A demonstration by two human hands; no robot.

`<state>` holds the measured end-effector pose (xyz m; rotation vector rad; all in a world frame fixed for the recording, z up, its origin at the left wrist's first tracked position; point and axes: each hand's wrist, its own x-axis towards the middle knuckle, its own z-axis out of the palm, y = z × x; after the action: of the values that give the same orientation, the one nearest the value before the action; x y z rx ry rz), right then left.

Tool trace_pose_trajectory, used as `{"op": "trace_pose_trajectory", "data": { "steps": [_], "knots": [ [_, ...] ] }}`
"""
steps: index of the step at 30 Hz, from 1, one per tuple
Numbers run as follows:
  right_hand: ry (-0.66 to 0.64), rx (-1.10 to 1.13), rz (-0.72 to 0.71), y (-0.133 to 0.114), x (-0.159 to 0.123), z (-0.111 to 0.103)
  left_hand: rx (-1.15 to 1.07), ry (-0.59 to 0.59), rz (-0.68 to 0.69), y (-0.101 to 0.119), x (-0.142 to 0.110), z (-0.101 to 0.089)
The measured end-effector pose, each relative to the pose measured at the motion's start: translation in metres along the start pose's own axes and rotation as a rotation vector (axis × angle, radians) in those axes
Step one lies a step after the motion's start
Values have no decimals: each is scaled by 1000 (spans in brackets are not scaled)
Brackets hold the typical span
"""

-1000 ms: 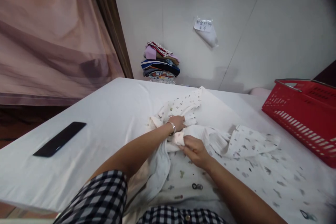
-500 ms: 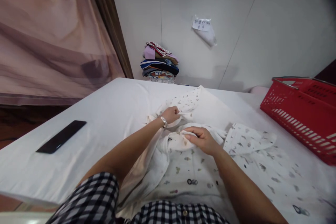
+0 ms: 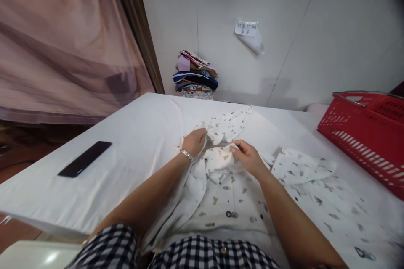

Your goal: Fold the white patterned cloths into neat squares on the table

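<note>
A white garment with small dark prints lies rumpled on the white table in front of me. My left hand, with a bracelet at the wrist, is closed on a fold of the cloth at its upper left. My right hand pinches the bunched cloth just to the right of it. A printed sleeve spreads out to the right. Another part of the cloth stretches away toward the wall.
A black phone lies on the table at the left. A red plastic basket stands at the right edge. A stack of folded clothes rests against the wall, below a paper note. A pink curtain hangs left.
Both hands moved a little toward the wall along the garment and came closer together. The bunched cloth between them shifted up; the far flap now lies flatter.
</note>
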<state>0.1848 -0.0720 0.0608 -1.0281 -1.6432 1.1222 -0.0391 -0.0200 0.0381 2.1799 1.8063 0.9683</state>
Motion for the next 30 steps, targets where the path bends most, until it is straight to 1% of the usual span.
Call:
{"op": "trace_pose_trajectory", "data": {
  "steps": [2,4,5,7,8,10,11,13,15,17,18,20,22,24,28,30],
  "knots": [
    [15,37,51,1,0,0,-204,36,-48,8,3,-3],
    [46,66,51,3,2,0,-428,5,-160,15,5,-5],
    [62,76,39,4,2,0,-534,-28,-218,18,5,-5],
    [75,91,14,5,3,0,-710,-134,-305,22,4,-6],
    [71,99,5,4,3,0,-764,-196,-333,24,2,-7],
    [38,110,2,2,2,0,-797,-292,-357,29,-4,-10],
    [7,113,6,0,0,1,-787,-306,-347,32,-7,-11],
    [-83,108,6,-5,-4,2,-745,-257,-280,40,-14,-15],
    [-177,85,-10,-9,-9,5,-689,-168,-159,47,-21,-18],
    [-204,52,-45,-12,-12,6,-651,-113,-30,54,-29,-21],
    [-188,36,-69,-13,-12,7,-648,-113,15,57,-32,-21],
    [-123,14,-142,-14,-10,8,-680,-148,43,60,-39,-21],
    [-55,-2,-231,-16,-8,9,-726,-185,19,63,-45,-18],
    [-13,-19,-289,-17,-6,10,-775,-195,-9,64,-49,-15],
    [38,-59,-291,-19,-7,12,-824,-182,-40,69,-54,-11],
    [84,-88,-275,-18,-8,12,-819,-201,-36,71,-56,-11]
  ]
}}
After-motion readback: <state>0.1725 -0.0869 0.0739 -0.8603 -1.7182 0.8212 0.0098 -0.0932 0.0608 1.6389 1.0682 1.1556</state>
